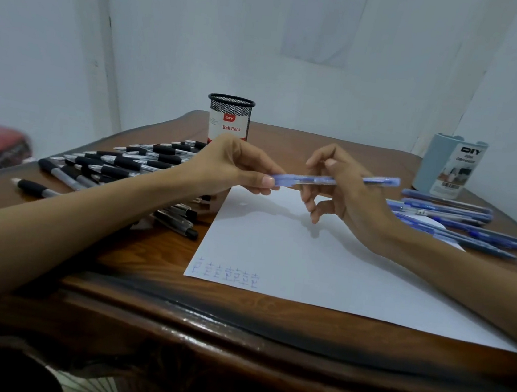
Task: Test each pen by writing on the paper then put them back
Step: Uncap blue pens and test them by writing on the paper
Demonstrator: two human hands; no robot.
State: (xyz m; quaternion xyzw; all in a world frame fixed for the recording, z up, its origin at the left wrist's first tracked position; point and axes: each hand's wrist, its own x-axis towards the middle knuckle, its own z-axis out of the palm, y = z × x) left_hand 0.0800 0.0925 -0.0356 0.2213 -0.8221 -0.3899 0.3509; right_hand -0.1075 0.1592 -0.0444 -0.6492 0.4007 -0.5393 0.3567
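The left hand (235, 165) pinches one end of a blue pen (378, 181) between thumb and fingers; the right hand (345, 186) curls round its barrel; the pen is level above the paper (307, 266); black pens (125, 164) lie heaped under the left forearm, with a mesh cup (229, 118) just behind that hand; more blue pens (448, 211) and an organiser (450, 166) lie beyond the right hand.

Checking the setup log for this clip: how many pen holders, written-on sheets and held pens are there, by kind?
Pen holders: 2 (black mesh cup, pale blue organizer)
Sheet with writing: 1
Blue pen held by left hand and right hand: 1
Loose black pens and loose blue pens: overlapping, cannot count
Total counted: 4
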